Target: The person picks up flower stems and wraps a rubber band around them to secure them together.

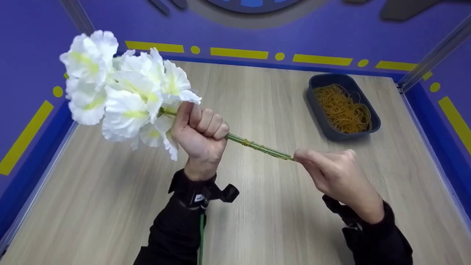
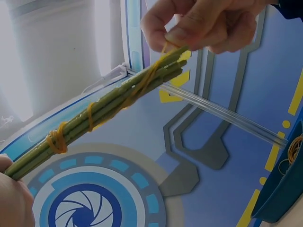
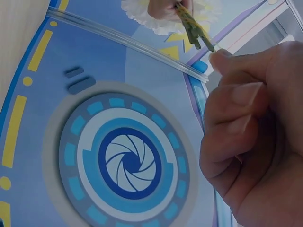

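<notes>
Head view: the left hand (image 1: 200,134) is closed in a fist round a bunch of artificial white flowers (image 1: 121,94), gripping the green stems (image 1: 257,146) just below the blooms and holding the bunch in the air above the wooden table (image 1: 257,213). The blooms point up and to the left; the stems run down and to the right, tilted, to the right hand (image 1: 336,176). The right hand pinches the free end of the stems between thumb and fingertips, its other fingers curled.

Left wrist view: a yellow rubber band (image 2: 57,139) is wound tightly round the stems (image 2: 102,111) near the left hand (image 2: 14,196). From there a strand of band runs along and across the stems up to the right hand (image 2: 203,23), whose fingertips (image 2: 182,35) pinch it against the stem ends.

Right wrist view: the right hand (image 3: 255,142) fills the frame; the stem tips (image 3: 194,28) touch its uppermost fingertip. The band itself seems to lie under that fingertip, but it cannot be made out clearly here.

At the far right of the table, well apart from both hands, stands a dark blue tray (image 1: 314,105) holding a heap of loose yellow rubber bands (image 1: 342,108). Purple walls with yellow dashes (image 1: 239,53) enclose the table.
</notes>
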Available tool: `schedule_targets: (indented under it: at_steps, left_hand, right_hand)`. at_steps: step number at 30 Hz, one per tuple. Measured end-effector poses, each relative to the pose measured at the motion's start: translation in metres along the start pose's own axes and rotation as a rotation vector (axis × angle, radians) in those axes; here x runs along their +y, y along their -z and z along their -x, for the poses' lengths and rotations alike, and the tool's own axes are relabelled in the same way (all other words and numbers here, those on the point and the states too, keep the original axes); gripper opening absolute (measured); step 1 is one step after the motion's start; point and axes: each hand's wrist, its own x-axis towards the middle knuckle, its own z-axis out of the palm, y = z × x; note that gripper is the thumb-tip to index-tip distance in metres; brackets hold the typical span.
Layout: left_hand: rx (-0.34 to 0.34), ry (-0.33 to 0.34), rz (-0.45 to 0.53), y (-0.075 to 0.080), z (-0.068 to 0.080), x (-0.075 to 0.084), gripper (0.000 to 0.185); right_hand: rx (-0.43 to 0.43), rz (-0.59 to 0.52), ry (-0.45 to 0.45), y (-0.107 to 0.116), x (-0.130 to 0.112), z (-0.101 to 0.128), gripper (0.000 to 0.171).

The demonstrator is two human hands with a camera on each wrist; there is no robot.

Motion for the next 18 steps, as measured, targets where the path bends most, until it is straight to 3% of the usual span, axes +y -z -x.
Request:
schedule_targets:
  at_steps: [6, 12, 18]
  left_hand:
    - [0.082, 0.039, 0.149, 0.0008, -0.0022, 0.0046, 0.046]
    - [0.112, 0.004, 0.147, 0.0019, -0.0034, 0.0060, 0.043]
    - [0.089, -0.011, 0.128, -0.0023, -0.0010, 0.0055, 0.044]
  right_hand:
    - [0.034, 0.028, 0.006, -0.0006, -0.0019, -0.0006, 0.026]
    - [0.046, 0.041, 0.060, -0.0038, -0.0057, -0.0027, 0.024]
    - [0.058, 0.023, 0.095, -0.0052, -0.0062, -0.0038, 0.024]
